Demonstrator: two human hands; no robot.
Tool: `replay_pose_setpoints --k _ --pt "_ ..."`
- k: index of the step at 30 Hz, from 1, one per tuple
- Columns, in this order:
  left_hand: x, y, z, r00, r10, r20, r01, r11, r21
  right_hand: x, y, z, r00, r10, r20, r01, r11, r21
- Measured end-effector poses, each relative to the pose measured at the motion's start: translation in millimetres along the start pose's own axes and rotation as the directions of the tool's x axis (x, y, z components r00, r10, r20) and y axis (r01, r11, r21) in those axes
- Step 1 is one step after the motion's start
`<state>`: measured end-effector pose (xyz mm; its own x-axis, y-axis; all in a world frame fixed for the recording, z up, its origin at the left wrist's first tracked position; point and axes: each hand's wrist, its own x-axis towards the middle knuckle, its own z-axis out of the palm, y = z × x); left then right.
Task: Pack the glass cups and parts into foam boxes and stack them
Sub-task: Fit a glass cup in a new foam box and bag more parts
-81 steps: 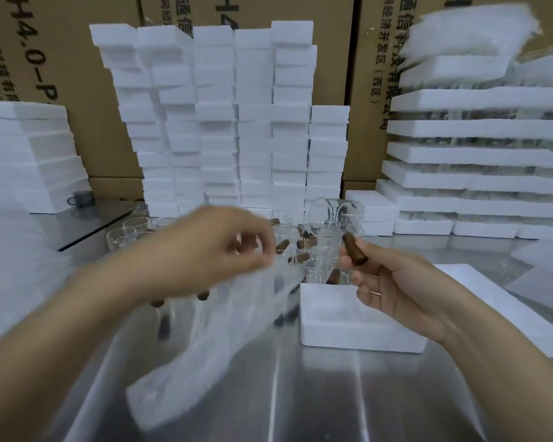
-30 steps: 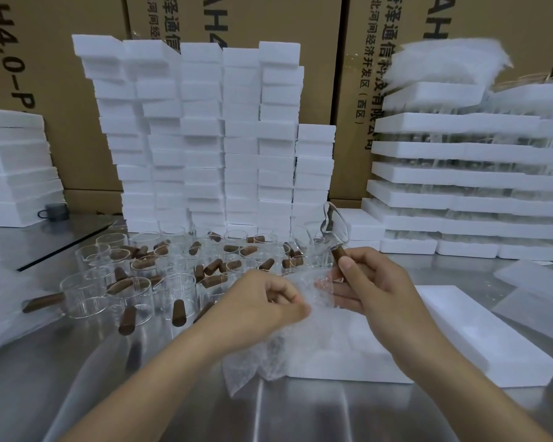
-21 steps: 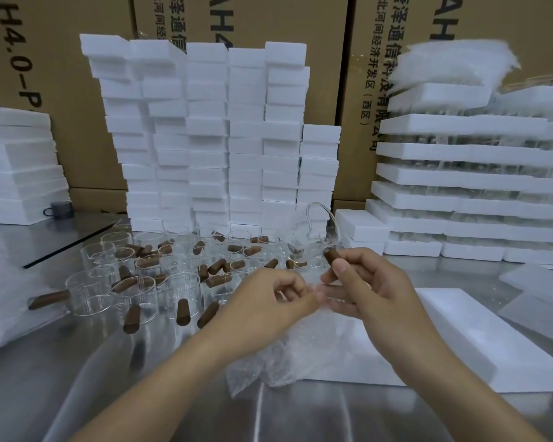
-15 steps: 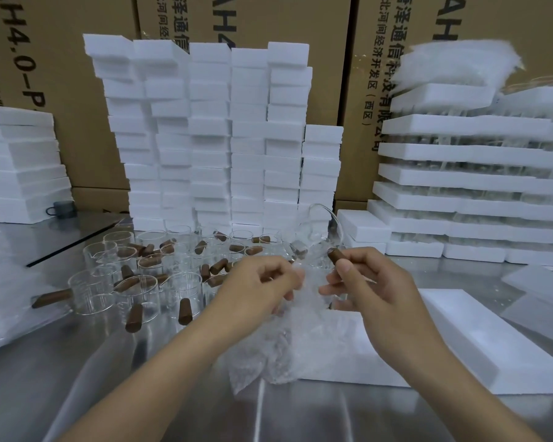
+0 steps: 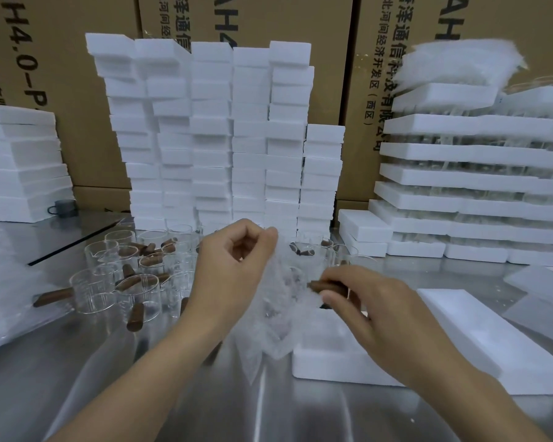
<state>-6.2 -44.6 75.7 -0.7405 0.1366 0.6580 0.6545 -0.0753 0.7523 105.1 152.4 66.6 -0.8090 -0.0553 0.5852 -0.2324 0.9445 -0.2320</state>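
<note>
Hands work at centre frame, apart from each other, above a metal table [image 5: 300, 416]. The left hand [image 5: 233, 272] is the higher one; its thumb and curled fingers pinch the top edge of a sheet of bubble wrap [image 5: 278, 327], which hangs down towards the table. The right hand [image 5: 390, 317], lower and further right, pinches the brown handle [image 5: 320, 285] of a glass cup [image 5: 292, 277]. The body of the cup sits inside the wrap and is only a blur there.

A foam box [image 5: 329, 360] lies on the table directly below the right hand, in the lower centre-right. Its near corner touches the hanging wrap. A long foam slab [image 5: 492, 342] lies just beside it on the right.

Loose cups [image 5: 131, 282] with the same brown handles stand crowded at mid left, some handles pointing outwards. Tall columns of small foam blocks [image 5: 237, 138] rise behind them at upper centre. Layered foam trays [image 5: 476, 183] with glassware between them fill the right side. Printed cartons [image 5: 364, 59] form the back wall.
</note>
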Motion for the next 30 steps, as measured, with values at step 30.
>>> replay_pose_setpoints --k 30 --pt "-15 5 10 0.996 -0.050 0.079 0.044 0.996 0.079 6 -12 2 0.796 0.471 0.381 -0.506 0.174 0.845"
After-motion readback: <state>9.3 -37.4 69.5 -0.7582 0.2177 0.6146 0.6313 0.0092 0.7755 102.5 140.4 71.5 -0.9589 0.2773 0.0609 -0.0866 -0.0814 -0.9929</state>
